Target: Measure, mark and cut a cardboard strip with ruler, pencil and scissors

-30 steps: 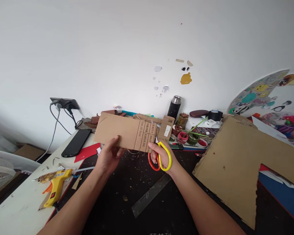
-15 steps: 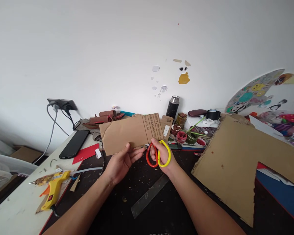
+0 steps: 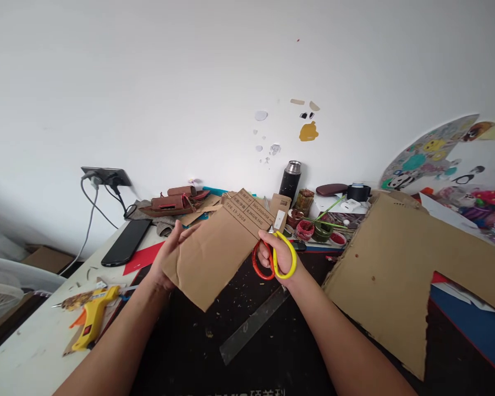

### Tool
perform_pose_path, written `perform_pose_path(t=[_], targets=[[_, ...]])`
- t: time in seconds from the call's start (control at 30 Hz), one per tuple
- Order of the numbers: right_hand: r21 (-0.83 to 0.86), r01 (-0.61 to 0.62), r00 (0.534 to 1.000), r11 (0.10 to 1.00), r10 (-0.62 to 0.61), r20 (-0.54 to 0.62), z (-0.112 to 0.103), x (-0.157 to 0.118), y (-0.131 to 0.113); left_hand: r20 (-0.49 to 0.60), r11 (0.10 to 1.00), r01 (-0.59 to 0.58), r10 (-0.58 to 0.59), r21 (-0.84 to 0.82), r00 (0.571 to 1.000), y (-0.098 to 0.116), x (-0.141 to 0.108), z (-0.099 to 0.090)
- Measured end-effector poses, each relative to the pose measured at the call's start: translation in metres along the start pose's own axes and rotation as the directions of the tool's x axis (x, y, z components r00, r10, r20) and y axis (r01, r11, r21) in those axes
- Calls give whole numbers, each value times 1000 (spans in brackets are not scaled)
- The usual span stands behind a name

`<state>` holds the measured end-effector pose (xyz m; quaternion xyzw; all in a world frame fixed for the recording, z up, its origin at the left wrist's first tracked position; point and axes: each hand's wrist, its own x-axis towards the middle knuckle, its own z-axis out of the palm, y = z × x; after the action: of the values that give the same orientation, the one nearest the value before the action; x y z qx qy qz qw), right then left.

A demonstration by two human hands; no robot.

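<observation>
My right hand (image 3: 278, 257) is closed round a pair of scissors (image 3: 289, 263) with one red and one yellow handle loop; most of the blades are hidden. Its thumb also presses the right edge of a brown cardboard piece (image 3: 212, 253) printed with black lettering. The cardboard hangs tilted above the dark mat, its lower corner toward me. At its left edge is my left hand (image 3: 160, 269), partly behind the piece, with thumb and fingers stretched out and apart. Below, a clear ruler (image 3: 253, 325) lies on the mat.
A yellow hot glue gun (image 3: 94, 319) and a black phone (image 3: 126, 242) lie left. A large cut cardboard sheet (image 3: 383, 275) covers the right side. Behind stand paint jars (image 3: 305, 230), a black flask (image 3: 290, 182) and a brown model boat (image 3: 171, 203).
The cardboard has swung round, its left end dropping toward me. My left hand has moved left and up, from below the piece to its left edge. The scissors stay in my right hand.
</observation>
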<state>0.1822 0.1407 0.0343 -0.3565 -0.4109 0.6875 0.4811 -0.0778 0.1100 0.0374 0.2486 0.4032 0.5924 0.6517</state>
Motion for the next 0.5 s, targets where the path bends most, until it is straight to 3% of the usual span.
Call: perform_pose_path(t=[0.13, 0.3, 0.4, 0.5], targets=[[-33, -17, 997, 999, 14, -71, -1, 3, 6, 126, 994, 81, -90, 77, 988, -8, -13, 11], [-56, -18, 991, 998, 11, -130, -5, 6, 9, 183, 988, 72, -97, 138, 978, -18, -17, 19], [-70, -24, 993, 997, 16, -116, -5, 5, 9, 155, 987, 1, -26, 162, 988, -16, -16, 18], [-79, -26, 995, 997, 18, -99, -3, 3, 8, 70, 967, -186, 176, 175, 982, -10, -12, 18]])
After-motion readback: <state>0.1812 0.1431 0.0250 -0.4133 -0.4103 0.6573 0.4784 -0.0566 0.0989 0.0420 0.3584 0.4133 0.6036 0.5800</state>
